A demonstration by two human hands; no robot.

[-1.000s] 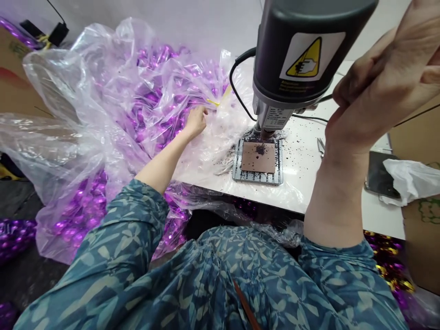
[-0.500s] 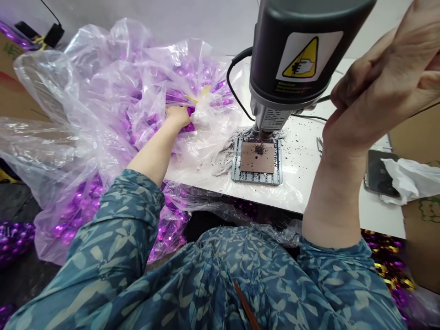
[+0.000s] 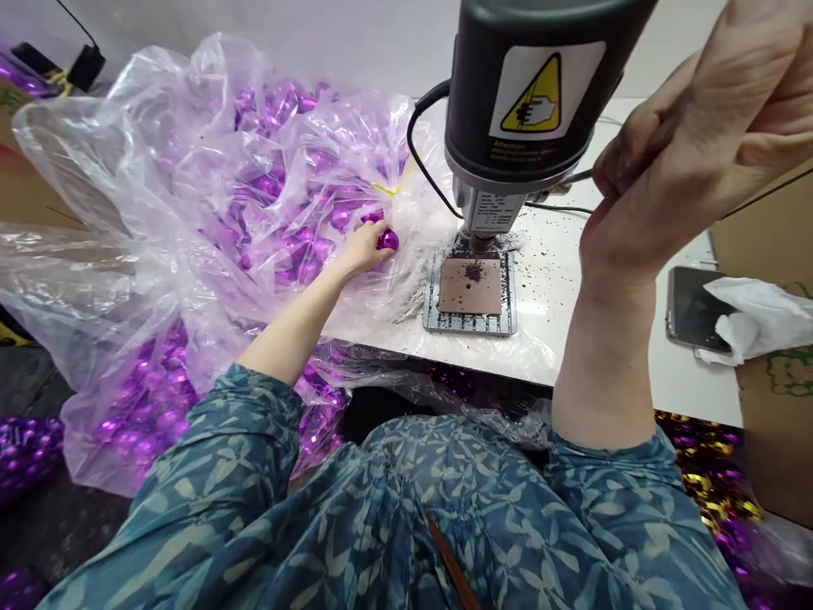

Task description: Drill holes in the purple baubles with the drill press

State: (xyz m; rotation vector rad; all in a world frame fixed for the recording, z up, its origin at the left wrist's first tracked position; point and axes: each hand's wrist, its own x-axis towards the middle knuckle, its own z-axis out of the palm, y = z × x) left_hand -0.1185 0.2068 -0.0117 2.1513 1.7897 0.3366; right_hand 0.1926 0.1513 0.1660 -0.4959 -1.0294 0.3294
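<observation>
My left hand has its fingers around a shiny purple ball at the right side of a large clear plastic bag full of purple balls. Right of it stands a black bench drill with a yellow warning sign. Below the drill, a brown square plate with a small hole and dark crumbs lies on a slotted metal base. My right hand is raised at the drill's right side, fingers curled by a thin metal lever; its grip is partly hidden.
Dark shavings lie over the white table. A phone and a crumpled white tissue are at the right, beside a cardboard box. A black cable loops left of the drill. Gold and purple balls are at the lower right.
My left hand has moved right and slightly down, out of the bag's folds, with a purple ball now visible at its fingers. My right hand stays by the lever; the whole view has shifted slightly.
</observation>
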